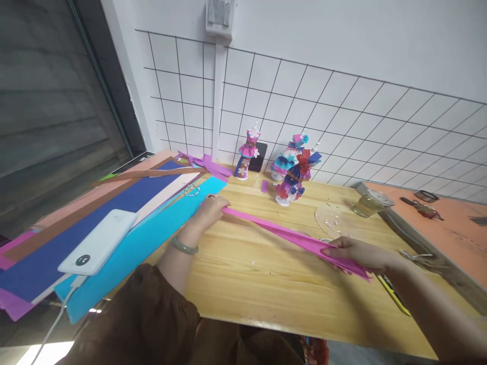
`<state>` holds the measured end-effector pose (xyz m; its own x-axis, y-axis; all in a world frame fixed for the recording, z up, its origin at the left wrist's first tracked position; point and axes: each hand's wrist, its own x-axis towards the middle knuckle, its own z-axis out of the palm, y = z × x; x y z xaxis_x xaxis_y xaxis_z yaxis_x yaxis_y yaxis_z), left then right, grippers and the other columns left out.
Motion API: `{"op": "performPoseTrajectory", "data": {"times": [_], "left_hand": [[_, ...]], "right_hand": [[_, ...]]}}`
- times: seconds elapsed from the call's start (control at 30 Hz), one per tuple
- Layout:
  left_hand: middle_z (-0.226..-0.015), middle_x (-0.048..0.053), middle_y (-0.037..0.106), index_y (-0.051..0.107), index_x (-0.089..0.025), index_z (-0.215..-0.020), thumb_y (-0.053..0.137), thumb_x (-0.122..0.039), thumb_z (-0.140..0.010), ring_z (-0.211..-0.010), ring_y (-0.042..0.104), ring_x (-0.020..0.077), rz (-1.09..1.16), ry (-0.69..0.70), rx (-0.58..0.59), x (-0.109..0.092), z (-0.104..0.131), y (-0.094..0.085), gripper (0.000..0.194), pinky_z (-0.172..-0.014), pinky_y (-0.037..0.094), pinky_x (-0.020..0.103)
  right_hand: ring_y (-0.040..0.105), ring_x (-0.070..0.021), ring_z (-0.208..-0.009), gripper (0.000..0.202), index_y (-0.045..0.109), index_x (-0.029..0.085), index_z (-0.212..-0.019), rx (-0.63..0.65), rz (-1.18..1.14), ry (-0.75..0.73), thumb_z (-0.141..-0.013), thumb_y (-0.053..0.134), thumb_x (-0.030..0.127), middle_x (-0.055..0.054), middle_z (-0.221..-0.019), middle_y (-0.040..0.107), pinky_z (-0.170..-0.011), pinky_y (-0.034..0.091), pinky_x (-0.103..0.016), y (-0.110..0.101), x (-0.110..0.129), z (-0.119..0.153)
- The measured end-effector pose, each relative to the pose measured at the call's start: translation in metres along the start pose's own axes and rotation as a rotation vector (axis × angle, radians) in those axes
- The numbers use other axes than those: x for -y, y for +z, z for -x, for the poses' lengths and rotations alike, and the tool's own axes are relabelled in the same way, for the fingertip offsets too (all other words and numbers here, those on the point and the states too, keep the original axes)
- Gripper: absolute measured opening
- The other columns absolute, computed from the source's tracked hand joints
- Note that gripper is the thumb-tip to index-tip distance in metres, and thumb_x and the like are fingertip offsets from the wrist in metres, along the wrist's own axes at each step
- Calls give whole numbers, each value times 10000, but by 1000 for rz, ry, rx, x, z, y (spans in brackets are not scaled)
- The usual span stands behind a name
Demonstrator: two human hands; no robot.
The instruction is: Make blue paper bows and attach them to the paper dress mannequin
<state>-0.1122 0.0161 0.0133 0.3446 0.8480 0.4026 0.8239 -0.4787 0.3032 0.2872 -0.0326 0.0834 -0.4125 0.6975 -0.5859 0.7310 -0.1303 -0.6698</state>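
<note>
A long strip of bright pink crepe-like paper (pixel 279 231) stretches across the wooden table between my two hands. My left hand (pixel 214 210) pinches its far left end, close to the blue paper (pixel 182 215). Farther right, my right hand (pixel 348 253) grips the wider, layered end, whose loose tip pokes out past the fingers. The strip looks folded or gathered lengthwise and is drawn nearly straight. Behind it stand small dress-form figures in paper dresses: a pink one (pixel 248 154), a blue-and-white one (pixel 285 161) and a red-and-navy one (pixel 294 180).
Coloured paper sheets (pixel 95 223) pile up on the left, with a white power bank (pixel 99 243) and a beaded bracelet (pixel 192 190) on top. A clear round dish (pixel 331 221), a lidded cup (pixel 373 203) and a yellow cutter (pixel 393 295) lie to the right. A grid-marked wall (pixel 258 96) rises behind.
</note>
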Motion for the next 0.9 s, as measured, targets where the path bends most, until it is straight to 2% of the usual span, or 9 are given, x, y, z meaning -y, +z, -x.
{"op": "performPoseTrajectory", "data": {"times": [0.07,0.17,0.27,0.33,0.4,0.47,0.53,0.7,0.9], "left_hand": [[-1063,55,579,604,-222,-982,480,-2,-603,-1095,438,214,-2,-82,-166,10,0,-2,456,-954,289,363],[-1283,98,390,452,-202,-1186,589,-110,-606,-1223,279,257,70,-349,-514,21,-3,-1,603,-1013,206,401],[-1265,143,388,358,-173,-1225,659,-309,-607,-1162,369,262,378,-619,-678,22,-9,7,700,-968,295,407],[-1165,179,466,392,-133,-1157,662,-391,-602,-1017,501,250,697,-789,-607,14,-12,15,669,-865,402,401],[-991,165,563,429,-123,-1069,624,-437,-639,-837,586,211,1048,-863,-406,2,-12,22,567,-765,463,387],[-845,147,603,480,-112,-943,617,-444,-648,-727,608,186,1318,-824,-125,-10,-10,26,465,-723,485,363],[-783,136,618,492,-109,-891,647,-419,-630,-695,616,188,1413,-761,44,-18,-6,27,434,-721,490,362],[-823,162,635,520,-102,-916,586,-471,-671,-748,629,225,1517,-740,180,-19,1,25,448,-735,491,376],[-830,137,653,554,-93,-938,565,-344,-731,-778,626,200,1733,-769,247,-17,-1,25,325,-745,489,338]], "right_hand": [[477,-87,-456,382,605,112,-682,15,-137,-7,-669,581,493,-21,-540,550,-436,364,-198,3,-8,-4],[461,-77,-419,390,597,107,-713,-4,-314,-4,-671,571,494,-12,-526,526,-405,350,-196,14,-18,-12],[420,-58,-386,354,564,124,-728,-50,-455,-16,-723,500,472,4,-536,489,-376,313,-186,33,-20,-23],[392,-51,-381,308,543,147,-777,-64,-527,-40,-764,433,434,19,-556,459,-371,299,-180,48,-14,-32],[350,-50,-367,271,522,163,-807,-35,-566,-64,-787,380,393,36,-550,413,-355,280,-177,63,-3,-43],[305,-50,-347,244,505,167,-785,25,-641,-72,-787,379,376,53,-520,362,-324,240,-167,78,10,-53],[300,-45,-336,231,502,162,-765,89,-735,-66,-780,427,379,63,-492,349,-307,223,-155,91,25,-61],[445,-57,-369,252,528,131,-738,8,-781,20,-729,569,380,22,-512,508,-326,333,-157,114,57,-57],[376,-34,-310,255,545,130,-728,217,-924,-69,-732,571,384,54,-441,451,-281,258,-136,127,72,-52]]}}
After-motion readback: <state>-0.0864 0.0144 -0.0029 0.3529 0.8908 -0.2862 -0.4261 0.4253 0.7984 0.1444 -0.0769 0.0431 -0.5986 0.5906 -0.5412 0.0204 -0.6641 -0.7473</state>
